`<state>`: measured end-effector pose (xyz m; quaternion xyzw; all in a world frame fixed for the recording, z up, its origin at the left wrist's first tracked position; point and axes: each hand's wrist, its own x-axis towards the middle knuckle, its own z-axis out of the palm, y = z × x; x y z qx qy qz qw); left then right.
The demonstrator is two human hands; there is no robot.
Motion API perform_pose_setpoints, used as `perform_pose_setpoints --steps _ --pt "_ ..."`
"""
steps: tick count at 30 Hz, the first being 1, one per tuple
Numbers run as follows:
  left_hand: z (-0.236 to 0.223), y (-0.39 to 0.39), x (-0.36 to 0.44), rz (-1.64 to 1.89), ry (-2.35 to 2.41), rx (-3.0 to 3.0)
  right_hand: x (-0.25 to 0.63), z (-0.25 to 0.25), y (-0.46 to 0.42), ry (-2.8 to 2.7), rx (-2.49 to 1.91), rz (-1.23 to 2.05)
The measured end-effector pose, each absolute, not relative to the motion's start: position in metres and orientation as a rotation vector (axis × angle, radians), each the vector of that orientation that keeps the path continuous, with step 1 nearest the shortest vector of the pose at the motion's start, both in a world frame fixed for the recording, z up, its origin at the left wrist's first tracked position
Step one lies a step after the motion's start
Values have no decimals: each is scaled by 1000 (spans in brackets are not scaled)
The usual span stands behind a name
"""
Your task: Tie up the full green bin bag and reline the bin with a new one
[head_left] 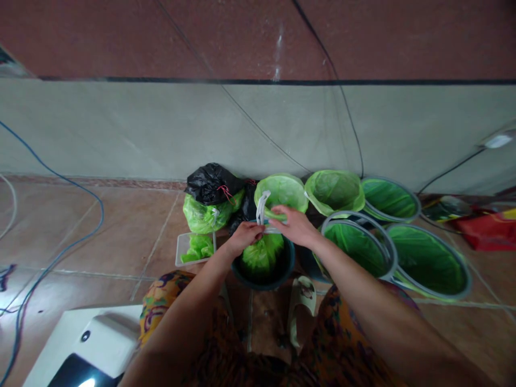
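A dark round bin (282, 269) stands on the floor between my knees, with a green plastic bag (262, 253) bunched inside it. My left hand (245, 235) is closed in a pinch on the bag's white drawstring (262, 208), which loops up above the bin. My right hand (294, 224) grips the gathered top of the green bag beside the drawstring, fingers curled.
Several round bins lined with green bags (427, 263) stand to the right along the wall. A tied black bag (212, 183) and a green bag (205, 216) sit at the left, by a clear tray (181, 252). A sandal (302, 301), blue cable (76, 236) and white device (80, 338) lie nearby.
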<state>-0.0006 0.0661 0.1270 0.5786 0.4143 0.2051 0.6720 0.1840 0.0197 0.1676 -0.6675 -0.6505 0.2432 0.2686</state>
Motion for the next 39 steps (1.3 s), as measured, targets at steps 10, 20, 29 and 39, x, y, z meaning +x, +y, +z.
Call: perform_pose_setpoints --steps 10,20,29,39 --pt "123 71 -3 587 967 1321 164 161 15 -2009 -1765 1057" --pt "122 71 -8 619 785 1425 181 162 15 -1978 -1531 1475" --pt "127 69 -1 560 1016 1330 175 166 10 -2009 -1507 1725" --pt "126 73 -6 639 903 1291 161 152 2 -2011 -1521 1923"
